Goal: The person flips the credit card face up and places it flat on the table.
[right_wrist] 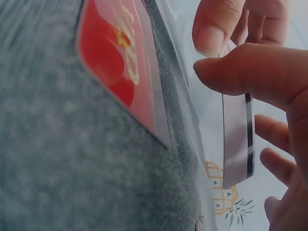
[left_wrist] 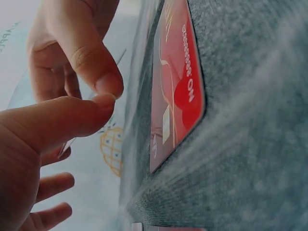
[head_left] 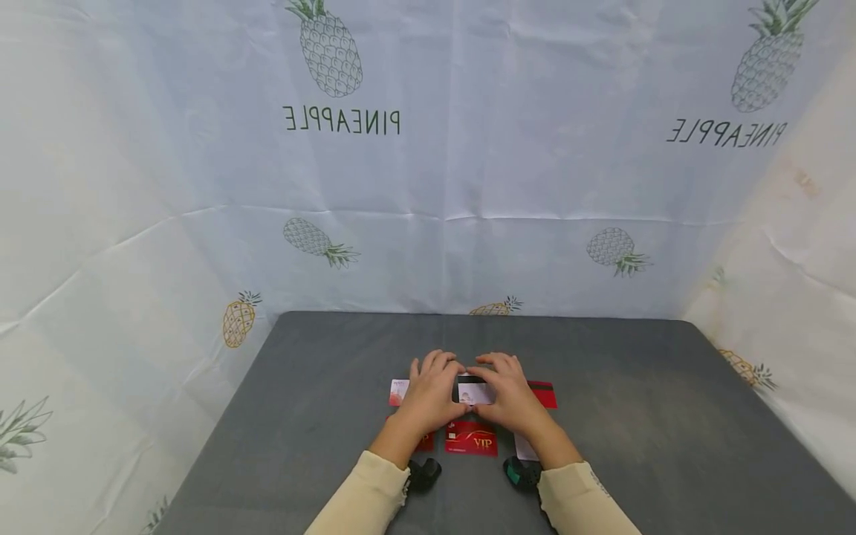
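A pale card with a black stripe (head_left: 473, 394) is held up between both hands above the grey table. My left hand (head_left: 429, 392) pinches it from the left side, while my right hand (head_left: 511, 395) pinches it from the right. The two thumb tips nearly meet at its near edge. In the right wrist view, the card (right_wrist: 235, 144) stands out below the right thumb (right_wrist: 250, 72), its dark stripe facing the palm side. Only a thin edge of it shows behind the left thumb (left_wrist: 72, 115). Just nearer than the hands lies a red VIP card (head_left: 471, 438).
On the grey table (head_left: 334, 461) lie a white-and-pink card (head_left: 398, 391) left, a red striped card (head_left: 545, 394) right, another red card (head_left: 425, 443) beneath the left forearm and a pale card (head_left: 524, 448) beside the right wrist. A pineapple-print curtain (head_left: 455, 163) stands behind.
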Motion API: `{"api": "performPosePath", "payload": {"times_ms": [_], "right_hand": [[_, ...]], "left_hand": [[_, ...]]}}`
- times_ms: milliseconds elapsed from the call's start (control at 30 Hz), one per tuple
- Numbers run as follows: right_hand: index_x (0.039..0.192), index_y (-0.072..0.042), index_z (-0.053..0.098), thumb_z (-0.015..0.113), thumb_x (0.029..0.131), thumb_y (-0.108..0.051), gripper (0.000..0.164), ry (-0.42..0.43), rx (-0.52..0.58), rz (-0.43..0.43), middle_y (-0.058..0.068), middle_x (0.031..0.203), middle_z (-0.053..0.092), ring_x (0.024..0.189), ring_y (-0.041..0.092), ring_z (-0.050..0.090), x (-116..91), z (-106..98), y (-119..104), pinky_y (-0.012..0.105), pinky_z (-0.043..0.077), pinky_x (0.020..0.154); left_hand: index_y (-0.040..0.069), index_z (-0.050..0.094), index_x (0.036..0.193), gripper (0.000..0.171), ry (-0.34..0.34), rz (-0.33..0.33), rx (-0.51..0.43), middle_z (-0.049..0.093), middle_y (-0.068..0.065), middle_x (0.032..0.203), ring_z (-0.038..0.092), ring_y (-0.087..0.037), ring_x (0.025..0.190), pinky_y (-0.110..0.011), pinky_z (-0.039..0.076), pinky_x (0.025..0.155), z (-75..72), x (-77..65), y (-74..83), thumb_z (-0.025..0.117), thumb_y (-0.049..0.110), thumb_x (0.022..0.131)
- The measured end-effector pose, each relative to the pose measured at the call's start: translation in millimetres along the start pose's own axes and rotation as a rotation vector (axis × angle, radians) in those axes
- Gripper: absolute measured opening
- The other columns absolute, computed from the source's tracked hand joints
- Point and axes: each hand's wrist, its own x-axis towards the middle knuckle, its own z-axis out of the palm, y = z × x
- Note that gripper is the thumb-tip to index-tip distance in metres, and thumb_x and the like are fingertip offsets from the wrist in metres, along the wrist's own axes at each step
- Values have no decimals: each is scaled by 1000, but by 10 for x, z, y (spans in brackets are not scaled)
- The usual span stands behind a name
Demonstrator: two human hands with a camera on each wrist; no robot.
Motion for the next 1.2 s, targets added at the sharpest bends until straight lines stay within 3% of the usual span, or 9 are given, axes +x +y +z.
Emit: {"api": "performPosePath", "payload": {"times_ms": [233,433,567,733,867,967,1067,1200], "right_hand": [[125,-18,68,88,71,-26,58,30,-66,41,8,136,54,121,32,45,-11,2,-40,61,36,101],[125,-20,68,89,71,-28,59,56,-76,100,6,136,54,114,30,50,-16,2,-72,62,39,94],[127,-20,66,89,71,-27,61,93,-25,121,7,136,55,116,30,57,-22,3,-67,65,36,98],[130,-20,64,89,72,-28,63,113,33,116,7,140,52,111,24,63,-27,5,-46,68,32,104],[130,-13,63,88,73,-19,62,118,126,68,7,141,51,97,18,69,-27,3,-30,61,43,99],[132,-9,60,85,75,-11,62,93,228,46,10,142,50,94,18,70,-30,2,-35,50,54,87],[135,-10,58,81,77,-7,62,61,304,65,9,142,50,97,22,70,-34,-2,-57,44,58,79],[136,-12,57,79,79,-8,61,38,358,101,4,140,51,98,24,70,-31,-1,-73,43,58,79]], "left_hand": [[22,62,119,55,22,-6,16,51,-2,139,37,-26,137,-67,29,109,-13,-3,35,83,45,74],[21,58,127,65,28,-25,-2,51,-3,138,39,-27,135,-66,31,108,-20,-3,26,84,48,73],[20,50,139,82,-1,-67,-30,49,-5,141,38,-29,136,-66,31,107,-24,-12,-6,85,50,71],[21,50,141,84,-17,-76,-57,49,-6,143,37,-30,137,-68,30,106,-25,-11,-37,87,46,70],[22,51,140,82,-36,-69,-71,48,-5,144,36,-30,139,-68,29,107,-22,-6,-47,87,45,70],[22,51,141,82,-49,-63,-72,48,-5,144,36,-30,139,-68,29,107,-9,-3,-52,87,45,71],[22,51,141,82,-60,-58,-70,48,-6,144,36,-31,138,-69,29,107,7,-3,-53,87,45,71],[22,51,141,81,-62,-47,-72,48,-6,144,35,-31,139,-69,29,107,18,-6,-50,87,45,71]]}}
